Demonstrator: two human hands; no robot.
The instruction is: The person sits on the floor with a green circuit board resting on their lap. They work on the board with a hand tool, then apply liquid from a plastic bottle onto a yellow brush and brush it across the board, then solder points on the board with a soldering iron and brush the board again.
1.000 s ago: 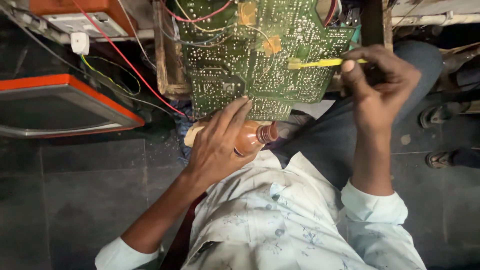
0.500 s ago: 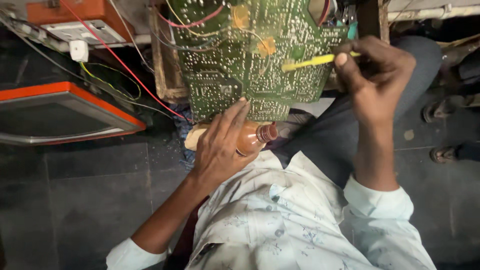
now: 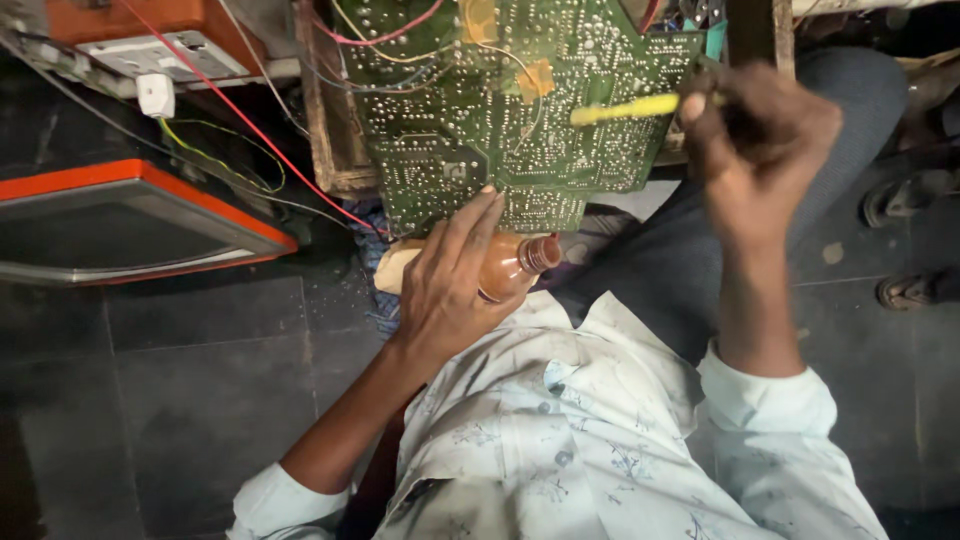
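The left hand (image 3: 450, 285) is wrapped around a brown bottle (image 3: 515, 265) lying just near of the green circuit board (image 3: 500, 110). The right hand (image 3: 765, 135) pinches a yellow brush (image 3: 625, 108) against the board's right part. An orange-framed screen (image 3: 130, 220) sits left, with red and yellow wires (image 3: 230, 140) between.

a screen (image 3: 110, 225) with an orange frame lies at the left side on the dark floor; its glass is dark grey and a little curved; a small brown bottle (image 3: 505, 268) lies under the left hand (image 3: 450, 285), below the green board; its cream label (image 3: 395, 272) shows beside the fingers, mostly covered.
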